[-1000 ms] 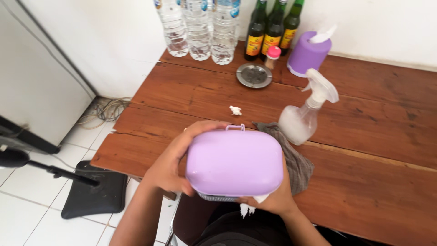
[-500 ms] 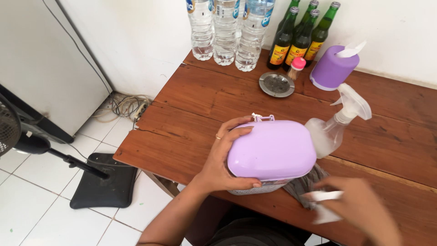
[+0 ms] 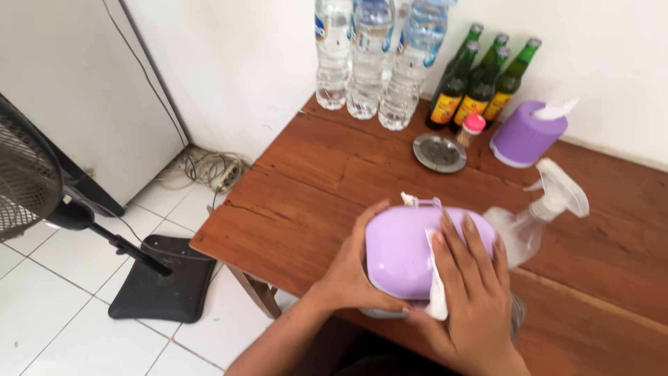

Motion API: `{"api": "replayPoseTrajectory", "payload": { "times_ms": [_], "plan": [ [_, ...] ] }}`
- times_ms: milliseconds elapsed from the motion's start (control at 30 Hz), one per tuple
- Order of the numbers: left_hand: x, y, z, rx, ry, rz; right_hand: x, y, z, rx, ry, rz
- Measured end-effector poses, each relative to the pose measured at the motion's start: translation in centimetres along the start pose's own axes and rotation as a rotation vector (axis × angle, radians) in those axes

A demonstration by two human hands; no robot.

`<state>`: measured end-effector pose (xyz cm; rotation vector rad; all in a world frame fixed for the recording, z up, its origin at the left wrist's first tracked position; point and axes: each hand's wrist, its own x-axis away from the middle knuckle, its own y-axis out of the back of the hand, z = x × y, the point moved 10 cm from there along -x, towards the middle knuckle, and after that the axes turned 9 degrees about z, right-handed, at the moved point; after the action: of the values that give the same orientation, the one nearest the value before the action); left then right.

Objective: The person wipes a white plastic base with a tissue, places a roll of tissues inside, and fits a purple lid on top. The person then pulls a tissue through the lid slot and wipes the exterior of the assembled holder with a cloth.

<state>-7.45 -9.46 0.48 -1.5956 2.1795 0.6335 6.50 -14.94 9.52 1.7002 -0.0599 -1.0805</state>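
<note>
— Hands first: what are they doing?

— Left hand [image 3: 351, 268] cups the near left side of a lilac plastic container [image 3: 410, 247], fingers curled round its edge and gripping it. Right hand [image 3: 470, 292] lies flat on the lid with fingers spread, pressing a white tissue [image 3: 437, 289] against the plastic; it is not closed round anything, just pinning the tissue under the palm and fingers.

— Where does the container sit in the frame?

— Lower centre, at the near edge of a brown wooden table [image 3: 334, 174]. Whether it rests on the wood or is lifted slightly, I cannot tell.

— And around it?

— Just right of it, touching or nearly so, stands a clear spray bottle [image 3: 536, 219] with a white trigger head. A grey cloth [image 3: 517, 313] peeks out under the right wrist. Further up, a round metal dish [image 3: 439, 152] lies flat, with a small red-capped jar [image 3: 472, 128] beside it. Right of that is a purple tissue holder [image 3: 523, 136] with a tissue poking from the top.

— At the back?

— Clear water bottles [image 3: 372, 59] at the top centre, green glass bottles [image 3: 480, 87] next to them, all against the white wall. At the left edge, a black standing fan [image 3: 31, 177] and its base [image 3: 163, 289] stand on white floor tiles, with tangled cables [image 3: 205, 167] near the wall.
</note>
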Motion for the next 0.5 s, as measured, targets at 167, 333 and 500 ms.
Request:
{"api": "replayPoseTrajectory", "payload": {
  "times_ms": [167, 333, 500],
  "plan": [
    [-0.2, -0.2, 0.8, -0.111, 0.015, 0.023, -2.2, -0.5, 1.4, -0.042, 0.023, 0.127],
    [0.2, -0.1, 1.2, -0.125, -0.098, 0.000, -5.5, -4.0, 4.2, 0.062, 0.077, 0.272],
    [0.6, -0.4, 1.7, -0.218, -0.093, 0.036, -6.2, -5.6, 6.6, 0.273, 0.117, 0.208]
  ]
}}
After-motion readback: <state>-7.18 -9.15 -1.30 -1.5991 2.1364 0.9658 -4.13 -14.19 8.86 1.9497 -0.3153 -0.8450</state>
